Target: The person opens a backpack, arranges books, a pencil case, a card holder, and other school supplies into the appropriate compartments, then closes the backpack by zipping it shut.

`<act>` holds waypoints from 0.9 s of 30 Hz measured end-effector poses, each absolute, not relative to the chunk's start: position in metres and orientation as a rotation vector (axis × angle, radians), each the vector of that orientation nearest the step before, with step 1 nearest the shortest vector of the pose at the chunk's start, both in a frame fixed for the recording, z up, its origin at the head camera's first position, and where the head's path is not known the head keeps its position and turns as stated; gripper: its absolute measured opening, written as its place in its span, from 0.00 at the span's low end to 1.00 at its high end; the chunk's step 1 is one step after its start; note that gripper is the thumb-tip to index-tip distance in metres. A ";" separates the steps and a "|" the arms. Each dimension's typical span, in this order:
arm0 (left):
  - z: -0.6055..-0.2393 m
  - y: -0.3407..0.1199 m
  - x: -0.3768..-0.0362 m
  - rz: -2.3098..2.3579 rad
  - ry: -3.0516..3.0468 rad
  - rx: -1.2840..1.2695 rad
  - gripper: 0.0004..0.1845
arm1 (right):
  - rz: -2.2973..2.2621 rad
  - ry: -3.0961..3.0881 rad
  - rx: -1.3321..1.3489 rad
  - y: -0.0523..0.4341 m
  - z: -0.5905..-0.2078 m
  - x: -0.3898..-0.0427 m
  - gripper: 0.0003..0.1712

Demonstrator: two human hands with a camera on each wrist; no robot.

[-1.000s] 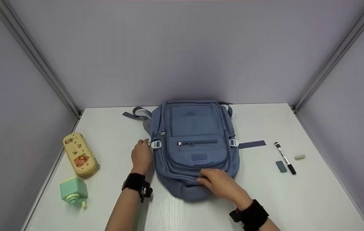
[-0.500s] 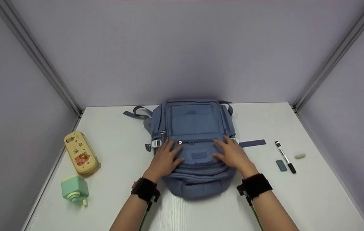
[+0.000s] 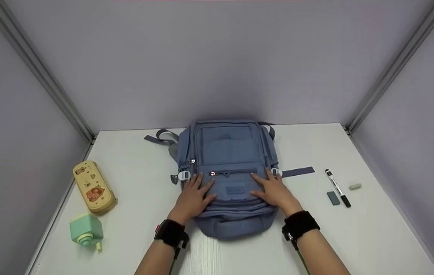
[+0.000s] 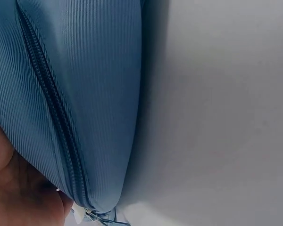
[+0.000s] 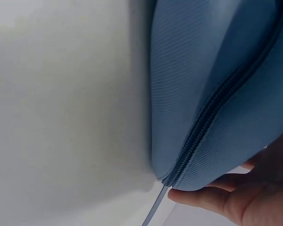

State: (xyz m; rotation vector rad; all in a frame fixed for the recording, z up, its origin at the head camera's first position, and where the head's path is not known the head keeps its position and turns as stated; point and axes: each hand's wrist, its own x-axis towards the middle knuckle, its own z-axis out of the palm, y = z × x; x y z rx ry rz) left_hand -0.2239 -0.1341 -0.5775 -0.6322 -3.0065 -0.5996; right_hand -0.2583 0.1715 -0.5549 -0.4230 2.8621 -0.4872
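A blue backpack (image 3: 232, 152) lies flat on the white table, its front pocket facing up and its top handle end toward me. My left hand (image 3: 192, 200) rests on the lower left of its front with fingers spread. On the right side, my right hand (image 3: 276, 191) lies likewise, fingertips near the white buckle (image 3: 276, 172). In the left wrist view a closed zipper (image 4: 52, 99) runs along the bag's side beside my fingers. The right wrist view shows another side zipper (image 5: 212, 106), with my fingers against the bag's edge. Neither hand holds anything.
At the left stand a yellow pencil case (image 3: 94, 187) and a mint-green pencil sharpener (image 3: 86, 229). To the right lie a marker (image 3: 338, 188), a dark eraser (image 3: 333, 198) and a small pale-green piece (image 3: 355, 186). Straps stick out from the bag; walls enclose the table.
My left hand has left the zipper pull at the bag's left side, and my right hand has left its near end. Both moved onto the front and now lie flat there.
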 end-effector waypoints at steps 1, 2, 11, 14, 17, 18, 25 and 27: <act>-0.578 -0.134 -0.223 -0.603 -3.003 -0.632 0.31 | -0.484 2.864 -0.423 0.172 -0.556 -0.258 0.39; -0.578 -0.133 -0.223 -0.602 -2.999 -0.633 0.31 | -0.480 2.867 -0.420 0.172 -0.556 -0.257 0.40; -0.578 -0.133 -0.212 -0.591 -2.993 -0.627 0.30 | -0.489 2.890 -0.437 0.172 -0.561 -0.246 0.40; -0.578 -0.134 -0.209 -0.570 -2.988 -0.625 0.30 | -0.497 2.894 -0.444 0.172 -0.561 -0.243 0.40; -0.577 -0.135 -0.208 -0.540 -2.992 -0.635 0.31 | -0.496 2.898 -0.441 0.171 -0.561 -0.242 0.40; -0.575 -0.136 -0.208 -0.539 -2.992 -0.642 0.31 | -0.501 2.899 -0.443 0.170 -0.561 -0.242 0.39; -0.562 -0.145 -0.215 -0.716 -2.884 -0.551 0.23 | -0.506 2.889 -0.434 0.168 -0.560 -0.243 0.39; -0.560 -0.147 -0.221 -0.740 -2.804 -0.463 0.18 | -0.515 2.884 -0.420 0.169 -0.560 -0.243 0.39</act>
